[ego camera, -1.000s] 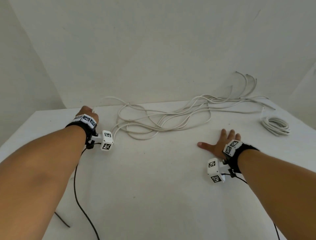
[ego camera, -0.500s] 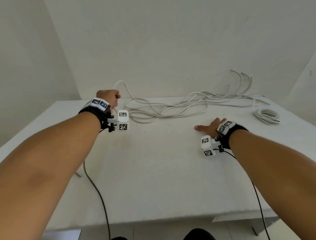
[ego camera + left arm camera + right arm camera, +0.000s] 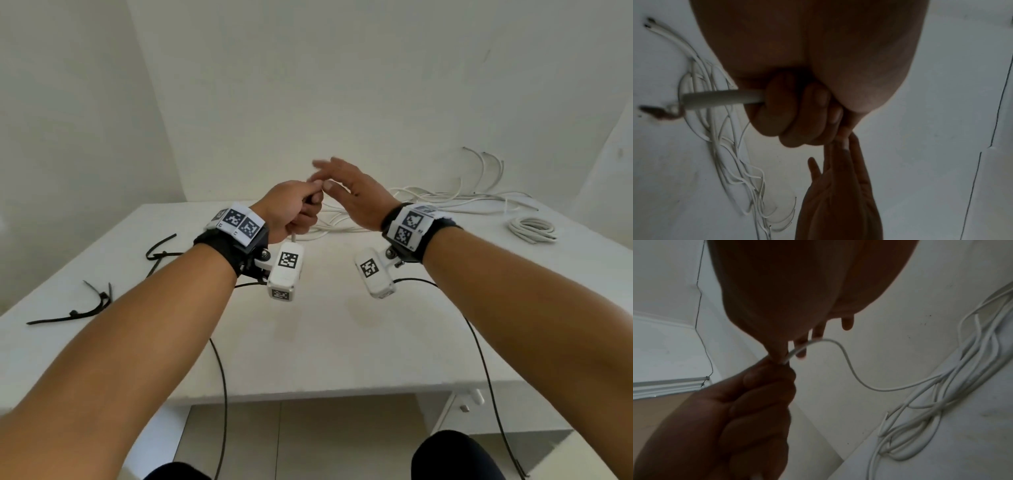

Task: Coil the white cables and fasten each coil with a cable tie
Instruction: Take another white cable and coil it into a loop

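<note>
White worktop (image 3: 329,342) in front of me, set against a pale wall. Loose white cables (image 3: 445,198) sprawl along its far edge, right of centre, several cut ends curling up against the wall. One finished coil (image 3: 532,229) lies flat near the right edge, well apart from the tangle. Black cable ties (image 3: 85,308) lie scattered on the left side of the worktop. Both my arms are raised above the middle, hands meeting in the air. My left hand (image 3: 291,212) is clenched into a fist round one white cable (image 3: 721,99); a short end of it sticks out below the fist. My right hand (image 3: 352,195) is at the top of that fist, thumb and forefinger pinching the same cable (image 3: 849,368) where it leaves, other fingers (image 3: 847,323) spread loose. From the pinch the cable arcs down and away to the tangle on the worktop.
</note>
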The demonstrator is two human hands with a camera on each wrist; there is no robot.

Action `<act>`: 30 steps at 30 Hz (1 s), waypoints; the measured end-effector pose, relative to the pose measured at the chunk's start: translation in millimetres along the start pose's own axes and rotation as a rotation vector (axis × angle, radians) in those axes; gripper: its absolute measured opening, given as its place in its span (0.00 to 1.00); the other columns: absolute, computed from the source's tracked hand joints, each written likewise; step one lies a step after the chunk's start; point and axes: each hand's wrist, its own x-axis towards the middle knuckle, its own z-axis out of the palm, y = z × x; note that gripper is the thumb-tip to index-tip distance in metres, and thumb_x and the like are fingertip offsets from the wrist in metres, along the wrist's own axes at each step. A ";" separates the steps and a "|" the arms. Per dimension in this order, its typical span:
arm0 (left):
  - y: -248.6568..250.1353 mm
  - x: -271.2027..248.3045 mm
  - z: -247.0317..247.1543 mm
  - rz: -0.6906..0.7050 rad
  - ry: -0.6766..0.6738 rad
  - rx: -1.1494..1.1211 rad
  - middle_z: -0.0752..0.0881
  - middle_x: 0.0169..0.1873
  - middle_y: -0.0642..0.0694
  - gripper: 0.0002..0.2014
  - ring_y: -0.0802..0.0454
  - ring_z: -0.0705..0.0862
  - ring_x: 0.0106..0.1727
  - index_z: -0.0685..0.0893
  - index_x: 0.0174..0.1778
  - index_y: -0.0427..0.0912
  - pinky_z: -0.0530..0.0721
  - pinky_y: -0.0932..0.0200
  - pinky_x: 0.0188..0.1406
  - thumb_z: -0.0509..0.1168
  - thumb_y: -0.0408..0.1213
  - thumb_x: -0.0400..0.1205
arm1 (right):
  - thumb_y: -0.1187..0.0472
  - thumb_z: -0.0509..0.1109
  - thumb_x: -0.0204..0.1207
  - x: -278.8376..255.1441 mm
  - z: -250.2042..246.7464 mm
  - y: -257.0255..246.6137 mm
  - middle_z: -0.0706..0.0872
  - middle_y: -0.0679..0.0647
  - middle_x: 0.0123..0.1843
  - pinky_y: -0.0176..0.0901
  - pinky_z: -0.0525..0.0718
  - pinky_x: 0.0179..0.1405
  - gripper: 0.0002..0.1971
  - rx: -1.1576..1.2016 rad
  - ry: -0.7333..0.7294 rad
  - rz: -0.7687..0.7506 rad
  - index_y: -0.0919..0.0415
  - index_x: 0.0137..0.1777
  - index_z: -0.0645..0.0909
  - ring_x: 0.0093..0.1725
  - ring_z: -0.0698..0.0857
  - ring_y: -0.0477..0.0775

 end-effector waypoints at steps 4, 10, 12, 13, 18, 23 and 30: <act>-7.5 -17.3 -3.6 -0.037 -0.061 -0.031 0.61 0.20 0.53 0.23 0.58 0.58 0.18 0.67 0.28 0.46 0.55 0.65 0.18 0.51 0.49 0.91 | 0.53 0.70 0.83 -2.0 -13.3 -8.0 0.86 0.48 0.37 0.45 0.83 0.44 0.08 0.050 0.060 0.065 0.54 0.45 0.85 0.37 0.82 0.45; -10.2 -36.3 6.2 -0.062 -0.225 -0.212 0.62 0.20 0.53 0.22 0.57 0.62 0.19 0.69 0.30 0.47 0.64 0.64 0.20 0.51 0.51 0.89 | 0.55 0.75 0.79 -3.0 -21.0 -5.5 0.71 0.48 0.25 0.30 0.66 0.26 0.11 0.157 0.239 0.121 0.63 0.42 0.87 0.23 0.66 0.41; -9.7 -40.5 13.1 -0.028 -0.248 -0.252 0.62 0.21 0.53 0.21 0.57 0.63 0.20 0.70 0.32 0.47 0.65 0.63 0.22 0.50 0.50 0.90 | 0.53 0.75 0.79 -3.6 -17.3 -3.2 0.75 0.50 0.27 0.31 0.67 0.27 0.10 0.206 0.258 0.129 0.56 0.39 0.86 0.24 0.67 0.41; -9.5 -41.8 16.4 -0.002 -0.256 -0.290 0.62 0.21 0.53 0.20 0.58 0.62 0.20 0.70 0.32 0.47 0.63 0.64 0.22 0.50 0.50 0.90 | 0.51 0.75 0.79 -3.3 -14.3 -3.0 0.77 0.51 0.28 0.33 0.68 0.27 0.10 0.250 0.265 0.136 0.52 0.37 0.85 0.26 0.68 0.43; 0.2 -40.9 21.8 0.174 -0.258 -0.478 0.63 0.21 0.52 0.22 0.56 0.60 0.22 0.70 0.28 0.45 0.60 0.62 0.23 0.52 0.47 0.89 | 0.51 0.71 0.82 -10.2 3.9 5.5 0.79 0.53 0.28 0.39 0.75 0.29 0.15 0.496 0.265 0.210 0.58 0.36 0.83 0.27 0.74 0.50; 13.4 -37.3 16.4 0.303 -0.226 -0.554 0.64 0.22 0.51 0.23 0.55 0.60 0.24 0.70 0.27 0.45 0.63 0.61 0.25 0.49 0.45 0.89 | 0.45 0.69 0.79 -20.6 21.5 22.3 0.84 0.56 0.33 0.42 0.80 0.36 0.18 0.602 0.266 0.252 0.62 0.42 0.83 0.29 0.79 0.51; 14.2 -4.3 3.6 0.431 0.195 -0.484 0.66 0.20 0.51 0.20 0.54 0.62 0.22 0.69 0.32 0.42 0.63 0.60 0.25 0.48 0.40 0.92 | 0.50 0.66 0.85 -20.2 36.4 1.1 0.74 0.47 0.24 0.38 0.69 0.28 0.19 0.219 0.097 0.178 0.53 0.34 0.88 0.23 0.68 0.44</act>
